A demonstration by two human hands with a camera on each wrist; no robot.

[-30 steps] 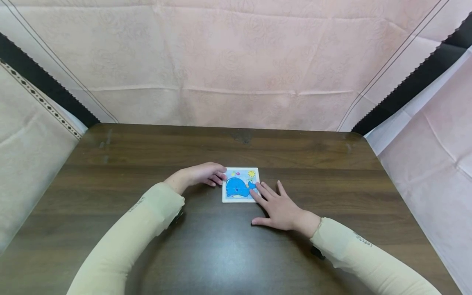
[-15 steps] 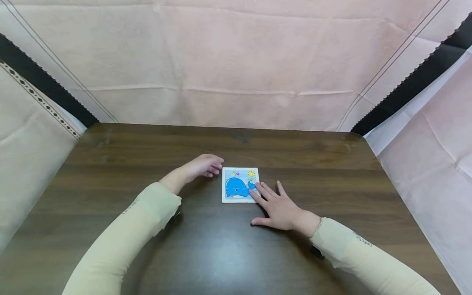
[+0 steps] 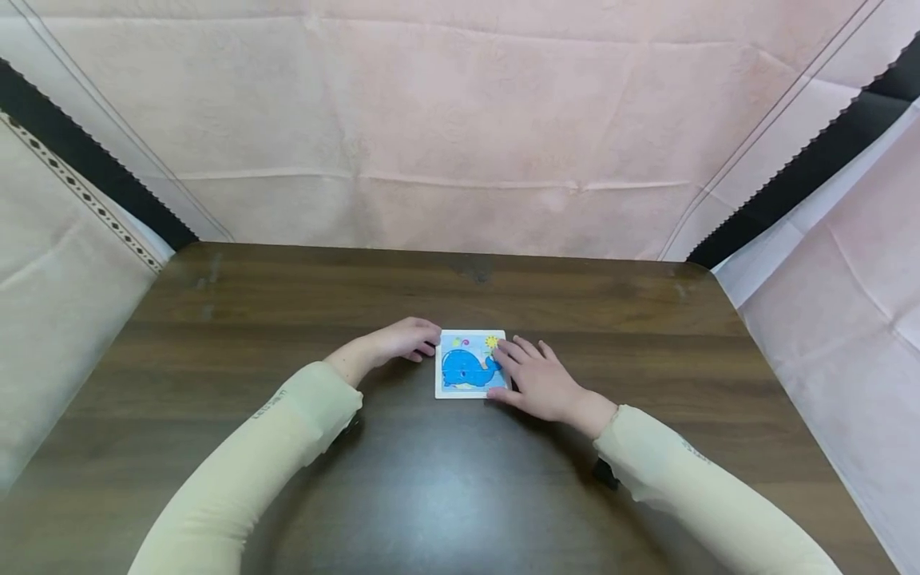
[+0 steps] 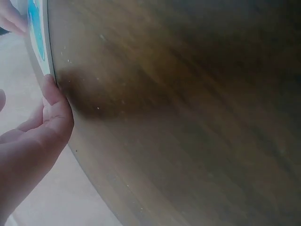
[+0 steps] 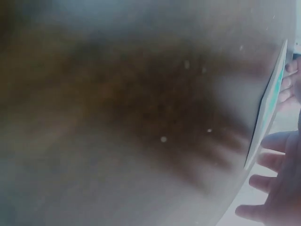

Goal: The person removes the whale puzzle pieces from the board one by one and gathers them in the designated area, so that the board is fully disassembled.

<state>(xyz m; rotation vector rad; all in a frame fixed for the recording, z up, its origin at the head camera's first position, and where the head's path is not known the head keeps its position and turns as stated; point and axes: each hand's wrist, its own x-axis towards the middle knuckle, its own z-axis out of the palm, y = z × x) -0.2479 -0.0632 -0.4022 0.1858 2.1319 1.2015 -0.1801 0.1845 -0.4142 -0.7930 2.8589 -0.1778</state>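
A small square picture board (image 3: 467, 369) with a white border, a blue whale and a yellow sun lies flat on the table. My left hand (image 3: 398, 339) is at its upper left edge, fingers loosely bent and fingertips right at the border. In the left wrist view, a fingertip of the left hand (image 4: 44, 125) meets the edge of the board (image 4: 37, 33). From the right, my right hand (image 3: 542, 383) spreads its fingers over the right border, with the thumb at the lower right corner. The right wrist view shows the board (image 5: 269, 106) nearly edge-on beside the right hand (image 5: 284, 183).
The dark brown wooden table (image 3: 446, 495) stretches around the board on all sides. Behind its far edge hangs a pale pink cloth (image 3: 460, 120), with side cloths (image 3: 65, 239) to the left and right. Black strips (image 3: 93, 160) run along the corners.
My left hand drew away up and left from the board, then came back to its left edge. My right hand has shifted slightly forward, bringing its thumb up to the board's lower right corner.
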